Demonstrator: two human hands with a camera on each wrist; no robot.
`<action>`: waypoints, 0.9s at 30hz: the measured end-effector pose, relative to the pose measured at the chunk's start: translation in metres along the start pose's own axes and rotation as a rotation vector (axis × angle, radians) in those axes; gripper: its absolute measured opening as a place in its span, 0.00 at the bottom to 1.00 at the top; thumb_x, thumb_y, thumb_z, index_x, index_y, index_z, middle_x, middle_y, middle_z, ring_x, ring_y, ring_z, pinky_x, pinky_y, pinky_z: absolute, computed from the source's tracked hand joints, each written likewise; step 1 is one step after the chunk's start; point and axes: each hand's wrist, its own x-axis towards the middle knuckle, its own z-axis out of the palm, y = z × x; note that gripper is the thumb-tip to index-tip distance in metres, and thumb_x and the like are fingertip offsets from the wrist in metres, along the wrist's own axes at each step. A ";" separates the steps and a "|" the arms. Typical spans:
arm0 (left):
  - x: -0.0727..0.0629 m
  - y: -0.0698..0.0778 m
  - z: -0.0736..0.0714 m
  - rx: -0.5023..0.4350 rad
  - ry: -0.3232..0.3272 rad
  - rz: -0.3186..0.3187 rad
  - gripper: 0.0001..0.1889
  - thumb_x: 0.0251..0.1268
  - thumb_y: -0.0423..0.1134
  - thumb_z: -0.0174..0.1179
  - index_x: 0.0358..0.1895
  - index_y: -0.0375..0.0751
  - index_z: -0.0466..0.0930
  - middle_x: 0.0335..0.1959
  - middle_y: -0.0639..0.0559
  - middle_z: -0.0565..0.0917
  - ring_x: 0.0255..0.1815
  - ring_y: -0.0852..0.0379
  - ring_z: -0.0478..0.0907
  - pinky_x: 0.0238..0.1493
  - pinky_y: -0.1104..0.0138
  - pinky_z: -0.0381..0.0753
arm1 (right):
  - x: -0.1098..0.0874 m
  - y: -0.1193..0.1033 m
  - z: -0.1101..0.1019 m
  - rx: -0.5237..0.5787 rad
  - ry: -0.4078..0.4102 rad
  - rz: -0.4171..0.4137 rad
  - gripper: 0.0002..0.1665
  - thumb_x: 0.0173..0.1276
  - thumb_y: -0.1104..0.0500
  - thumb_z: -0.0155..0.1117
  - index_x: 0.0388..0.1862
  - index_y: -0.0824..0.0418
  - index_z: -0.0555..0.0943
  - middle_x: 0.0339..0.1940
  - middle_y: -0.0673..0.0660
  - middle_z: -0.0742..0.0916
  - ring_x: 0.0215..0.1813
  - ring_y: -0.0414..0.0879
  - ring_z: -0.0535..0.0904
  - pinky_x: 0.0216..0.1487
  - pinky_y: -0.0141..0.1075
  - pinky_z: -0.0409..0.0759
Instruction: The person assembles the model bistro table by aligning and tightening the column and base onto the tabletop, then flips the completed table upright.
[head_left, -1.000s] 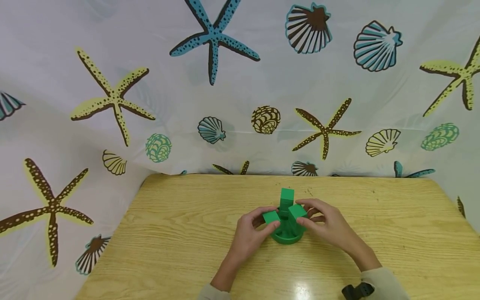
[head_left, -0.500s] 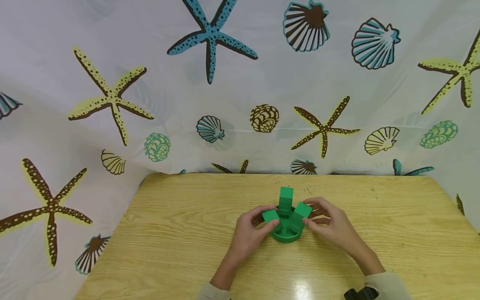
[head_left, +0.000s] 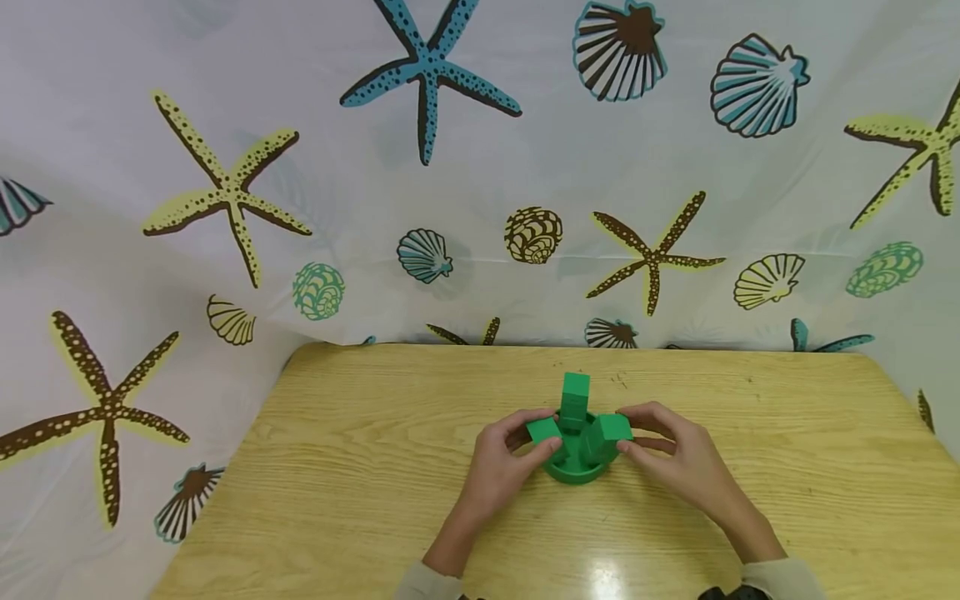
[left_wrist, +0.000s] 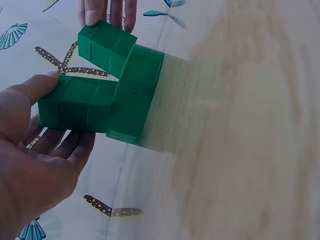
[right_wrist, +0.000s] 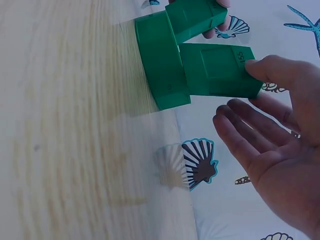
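A round green base (head_left: pixel 573 477) stands on the table with three square-topped green blocks rising from it. The left block (head_left: pixel 544 430) is pinched near its top between the thumb and fingers of my left hand (head_left: pixel 497 471). My right hand (head_left: pixel 688 461) pinches the right block (head_left: pixel 616 427), which leans outward to the right. Behind them the back block (head_left: pixel 575 400) stands with no hand on it. In the left wrist view, small dark numbers mark the side of the green base (left_wrist: pixel 136 95). The right wrist view shows the right thumb on the numbered face of the right block (right_wrist: pixel 220 70).
The wooden table (head_left: pixel 360 467) extends around the base on all sides. A white curtain (head_left: pixel 480 175) printed with starfish and shells hangs behind its far edge and along the left. Beige sleeves (head_left: pixel 783 579) cover both forearms.
My right hand has moved to the right, and the right block has swung outward with it, widening the gap to the left block. My left hand keeps its hold in nearly the same place.
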 end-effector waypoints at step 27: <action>0.002 -0.004 0.000 0.007 -0.001 0.022 0.22 0.69 0.40 0.70 0.62 0.36 0.82 0.59 0.50 0.85 0.57 0.52 0.83 0.61 0.59 0.82 | 0.002 0.002 0.011 -0.178 -0.060 -0.225 0.31 0.63 0.65 0.77 0.65 0.62 0.79 0.52 0.52 0.85 0.50 0.45 0.84 0.46 0.42 0.88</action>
